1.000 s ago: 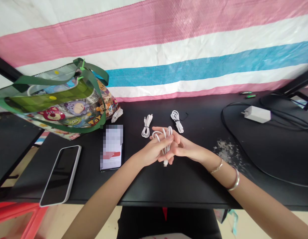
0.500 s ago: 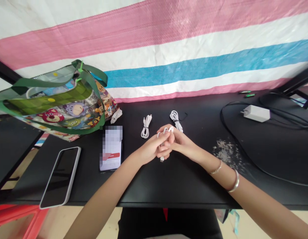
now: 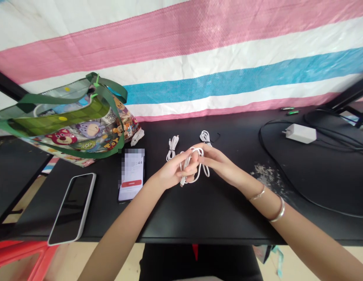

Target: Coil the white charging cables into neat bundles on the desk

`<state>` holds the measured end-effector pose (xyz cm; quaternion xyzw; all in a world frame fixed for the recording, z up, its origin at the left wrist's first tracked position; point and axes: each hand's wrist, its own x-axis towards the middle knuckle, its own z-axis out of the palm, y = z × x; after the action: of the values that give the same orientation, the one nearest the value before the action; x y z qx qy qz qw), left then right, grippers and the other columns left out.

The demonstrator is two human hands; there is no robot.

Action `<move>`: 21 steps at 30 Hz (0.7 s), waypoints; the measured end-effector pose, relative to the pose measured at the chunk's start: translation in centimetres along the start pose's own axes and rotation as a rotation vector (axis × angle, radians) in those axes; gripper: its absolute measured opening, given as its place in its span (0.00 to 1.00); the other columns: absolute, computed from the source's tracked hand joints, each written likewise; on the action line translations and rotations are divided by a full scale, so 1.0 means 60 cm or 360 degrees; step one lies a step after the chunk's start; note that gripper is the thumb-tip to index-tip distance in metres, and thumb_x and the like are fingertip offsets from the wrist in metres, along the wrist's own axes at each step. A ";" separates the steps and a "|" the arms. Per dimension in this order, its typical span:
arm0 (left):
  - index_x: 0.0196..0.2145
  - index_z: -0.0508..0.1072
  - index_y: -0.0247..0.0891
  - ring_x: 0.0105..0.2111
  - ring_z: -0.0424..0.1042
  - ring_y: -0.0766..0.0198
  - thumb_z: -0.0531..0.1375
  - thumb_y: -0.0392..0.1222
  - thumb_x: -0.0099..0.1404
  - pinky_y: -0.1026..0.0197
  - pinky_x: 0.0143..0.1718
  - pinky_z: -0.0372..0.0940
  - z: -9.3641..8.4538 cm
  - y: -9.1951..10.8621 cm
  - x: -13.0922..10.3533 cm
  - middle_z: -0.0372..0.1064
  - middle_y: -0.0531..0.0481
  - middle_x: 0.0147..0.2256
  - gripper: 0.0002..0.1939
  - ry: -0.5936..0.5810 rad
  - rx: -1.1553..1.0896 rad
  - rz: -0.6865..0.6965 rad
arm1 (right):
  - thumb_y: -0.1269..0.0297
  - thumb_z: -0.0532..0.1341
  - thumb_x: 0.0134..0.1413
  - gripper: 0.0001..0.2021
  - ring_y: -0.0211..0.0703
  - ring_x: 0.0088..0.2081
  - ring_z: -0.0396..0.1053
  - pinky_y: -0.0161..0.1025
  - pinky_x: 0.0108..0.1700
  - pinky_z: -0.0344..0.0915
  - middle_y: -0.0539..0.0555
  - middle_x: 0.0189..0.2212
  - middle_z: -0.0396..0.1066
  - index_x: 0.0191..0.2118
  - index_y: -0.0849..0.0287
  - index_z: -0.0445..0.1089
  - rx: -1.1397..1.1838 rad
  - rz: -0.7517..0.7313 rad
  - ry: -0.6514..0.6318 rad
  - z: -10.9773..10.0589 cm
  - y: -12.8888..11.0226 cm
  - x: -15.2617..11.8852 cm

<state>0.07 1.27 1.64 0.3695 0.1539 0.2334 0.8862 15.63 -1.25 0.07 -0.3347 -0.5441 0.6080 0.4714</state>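
Note:
A looped white cable [image 3: 206,170] is held between my two hands above the black table. My left hand [image 3: 178,168] has its fingers wrapped round the coils, with a connector end sticking out below them. My right hand [image 3: 215,159] pinches the loops from the right, its fingertips partly hidden behind the coils. Just beyond my left hand lies a bundled white cable [image 3: 172,148] with a dark tie. Another bundled white cable [image 3: 205,136] lies behind my right hand, which partly covers it.
On the left are a patterned bag [image 3: 90,128], a lit phone [image 3: 132,175] and a dark phone with a pale rim [image 3: 72,208]. To the right lie a white adapter [image 3: 301,133], black cables, green items and pale crumbs [image 3: 267,175]. A striped sheet hangs behind the table [image 3: 228,222].
The loops of the held cable have spread out and now hang below my right hand. My hands have moved slightly apart, and the connector end has shifted left.

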 end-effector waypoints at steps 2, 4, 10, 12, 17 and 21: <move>0.22 0.62 0.36 0.10 0.39 0.79 0.55 0.45 0.65 0.74 0.14 0.56 -0.001 0.005 -0.001 0.51 0.62 0.14 0.16 -0.0009 -0.0030 0.0001 | 0.59 0.63 0.52 0.11 0.37 0.34 0.67 0.36 0.38 0.65 0.49 0.33 0.68 0.39 0.57 0.67 0.0070 0.0075 -0.0004 -0.003 -0.007 0.000; 0.22 0.62 0.36 0.10 0.38 0.78 0.55 0.45 0.65 0.73 0.14 0.56 -0.002 0.008 -0.001 0.51 0.62 0.14 0.16 0.0000 -0.0024 0.0001 | 0.61 0.62 0.51 0.10 0.36 0.30 0.65 0.36 0.36 0.64 0.49 0.31 0.68 0.39 0.57 0.67 0.0145 0.0129 -0.0021 -0.005 -0.012 0.000; 0.21 0.61 0.36 0.11 0.39 0.77 0.53 0.45 0.66 0.73 0.15 0.55 0.001 0.006 0.001 0.49 0.62 0.13 0.17 0.0065 0.0023 0.0012 | 0.60 0.63 0.50 0.09 0.33 0.26 0.63 0.35 0.31 0.63 0.48 0.29 0.68 0.37 0.57 0.67 0.0133 0.0119 0.0005 -0.007 -0.010 0.000; 0.21 0.61 0.37 0.11 0.41 0.76 0.53 0.45 0.66 0.73 0.16 0.55 0.001 0.005 0.001 0.49 0.61 0.13 0.17 0.0114 0.0046 0.0017 | 0.58 0.64 0.50 0.11 0.33 0.25 0.62 0.35 0.30 0.63 0.48 0.28 0.67 0.37 0.57 0.67 0.0089 0.0083 0.0034 -0.007 -0.009 0.001; 0.21 0.62 0.36 0.13 0.47 0.75 0.52 0.45 0.67 0.72 0.19 0.57 0.000 0.003 0.003 0.49 0.61 0.13 0.17 0.0235 0.0207 0.0090 | 0.53 0.64 0.49 0.14 0.33 0.24 0.61 0.34 0.29 0.62 0.47 0.26 0.66 0.36 0.57 0.67 -0.0032 -0.0020 0.0142 -0.006 -0.011 0.003; 0.23 0.64 0.37 0.14 0.51 0.74 0.52 0.47 0.67 0.70 0.21 0.58 -0.003 0.000 0.004 0.52 0.60 0.13 0.17 0.0355 0.0369 0.0137 | 0.52 0.63 0.50 0.14 0.33 0.24 0.60 0.35 0.29 0.62 0.47 0.26 0.65 0.36 0.57 0.68 -0.0138 -0.0102 0.0253 -0.007 -0.013 0.003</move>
<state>0.16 1.51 1.50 0.4474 0.2613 0.2913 0.8042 16.10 -0.97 0.80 -0.3843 -0.5413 0.5401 0.5174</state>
